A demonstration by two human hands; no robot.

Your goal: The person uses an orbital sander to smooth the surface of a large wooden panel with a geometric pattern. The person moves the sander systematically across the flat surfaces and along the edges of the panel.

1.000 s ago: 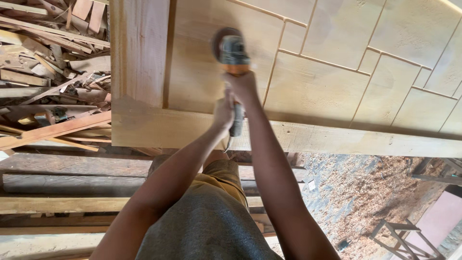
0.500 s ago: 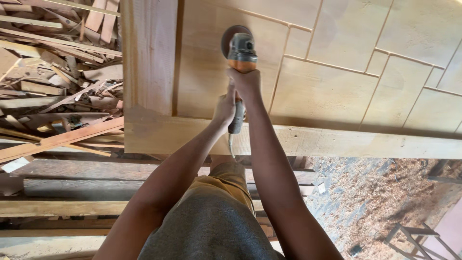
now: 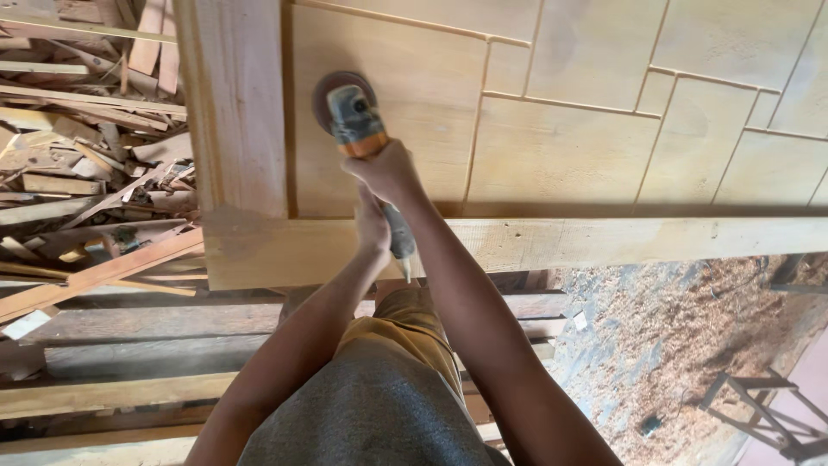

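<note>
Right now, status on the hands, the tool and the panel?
Both hands on sander: right hand up front, left hand at the rear. Disc flat on door panel. Nothing in the way.

I see a grey-and-orange handheld disc sander (image 3: pixel 352 112) lying lengthwise, its round brown pad flat on a pale wooden door panel with grooved rectangles (image 3: pixel 561 155). That panel lies flat, framed by plain light boards.
</note>
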